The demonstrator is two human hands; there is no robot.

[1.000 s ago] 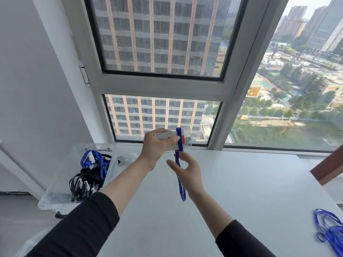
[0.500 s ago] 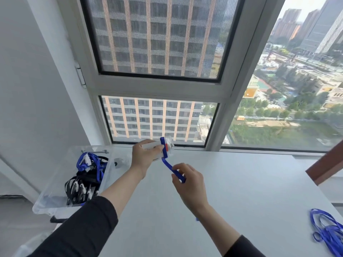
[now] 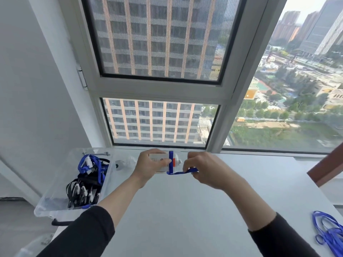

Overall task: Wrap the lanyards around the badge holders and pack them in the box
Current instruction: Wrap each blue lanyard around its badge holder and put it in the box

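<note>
Two bare hands meet near the far edge of a pale surface (image 3: 185, 210), in front of a large window (image 3: 159, 89).

The left hand (image 3: 148, 167) grips a clear badge holder (image 3: 159, 157) by its left end, fingers curled behind it and thumb laid across the white card inside. A blue lanyard (image 3: 171, 156) crosses the holder's face as an upright band, just left of a red patch. At the holder's lower edge the strap turns and runs level to the right.

The right hand (image 3: 207, 171) pinches that free end, fingers curled, just beside the holder.

Half a second ago the right hand was lower and closer to the person, drawing the strap down at a slant. Now it is raised to the holder's height, and the strap lies flat along the bottom edge. A second ago the strap hung straight down from the holder.

At the left, a clear plastic box (image 3: 55, 201) sits at the surface's edge. It holds blue bundles (image 3: 89, 162) at the far end and black bundles (image 3: 81, 191) nearer the person.

At the right edge, well apart from the hands, loose lanyards (image 3: 330, 234) in blue lie in a tangle on the surface.
</note>
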